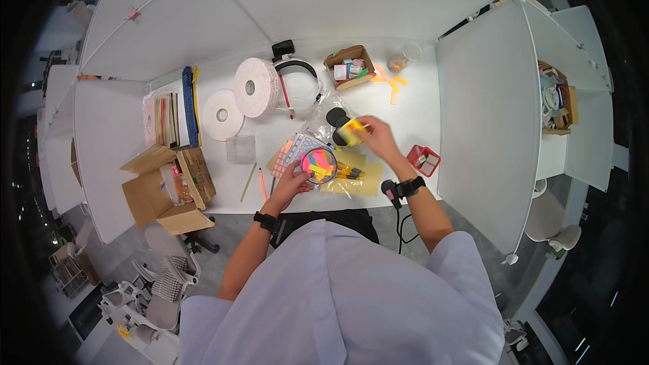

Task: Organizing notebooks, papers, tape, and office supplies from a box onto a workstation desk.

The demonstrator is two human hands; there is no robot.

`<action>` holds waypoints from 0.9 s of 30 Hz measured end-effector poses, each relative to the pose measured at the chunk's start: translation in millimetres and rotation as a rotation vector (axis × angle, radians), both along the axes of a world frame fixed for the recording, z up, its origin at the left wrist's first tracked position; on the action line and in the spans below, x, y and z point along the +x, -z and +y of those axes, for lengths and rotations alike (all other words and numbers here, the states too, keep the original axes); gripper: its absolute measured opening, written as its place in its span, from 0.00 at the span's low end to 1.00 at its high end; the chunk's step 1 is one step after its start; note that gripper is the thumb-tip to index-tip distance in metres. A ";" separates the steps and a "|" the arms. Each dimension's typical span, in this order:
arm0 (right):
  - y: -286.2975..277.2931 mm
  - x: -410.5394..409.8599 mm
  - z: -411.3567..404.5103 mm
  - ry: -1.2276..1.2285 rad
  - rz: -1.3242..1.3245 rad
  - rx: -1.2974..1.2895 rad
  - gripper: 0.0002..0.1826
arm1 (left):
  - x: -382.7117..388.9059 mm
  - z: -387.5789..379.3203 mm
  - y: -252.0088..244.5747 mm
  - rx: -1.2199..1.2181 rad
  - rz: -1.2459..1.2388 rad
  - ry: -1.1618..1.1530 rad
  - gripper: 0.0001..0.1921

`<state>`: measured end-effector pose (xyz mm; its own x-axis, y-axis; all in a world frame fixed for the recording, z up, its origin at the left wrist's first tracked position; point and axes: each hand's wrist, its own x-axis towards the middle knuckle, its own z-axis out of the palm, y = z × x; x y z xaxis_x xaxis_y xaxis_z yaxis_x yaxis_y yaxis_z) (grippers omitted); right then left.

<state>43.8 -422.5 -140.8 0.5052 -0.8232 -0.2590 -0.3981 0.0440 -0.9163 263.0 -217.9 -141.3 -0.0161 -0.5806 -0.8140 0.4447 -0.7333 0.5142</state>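
My left hand [291,185] grips a round clear container [332,177] by its left side. Bright pink, yellow and blue-green paper pieces [317,163] fill it. To the right and a little farther off, my right hand [377,137] holds a small yellow and white packet [351,133], which is blurred. Black discs [336,116] lie on the table just beyond that packet. Beneath and beside the container are yellow paper sheets [374,178], several yellow-and-black pens [350,171] in clear plastic, and a sheet with a blue grid pattern [302,148].
Two big white rolls [257,87] [219,124] stand left of a headband-like device [296,64]. A small carton [350,56], orange strips [394,92] and a clear jar [397,63] lie at the back. A red holder [424,160] is right; an opened cardboard box [152,195] is left. White partitions [487,111] enclose the table.
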 end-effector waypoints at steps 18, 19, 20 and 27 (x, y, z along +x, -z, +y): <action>77.5 -25.9 -97.8 0.043 0.463 -0.449 0.22 | -2.3 13.2 0.6 -0.026 0.025 -0.044 0.35; 83.8 -28.1 -105.8 0.015 0.592 -0.490 0.28 | -2.6 11.8 -0.8 -0.021 0.031 -0.058 0.36; 81.9 -22.2 -111.6 0.015 0.588 -0.494 0.28 | -1.9 12.1 -2.0 -0.025 0.027 -0.060 0.36; 101.1 4.7 -139.8 -0.089 0.675 -0.222 0.42 | -0.2 6.3 -4.5 0.001 0.021 -0.029 0.37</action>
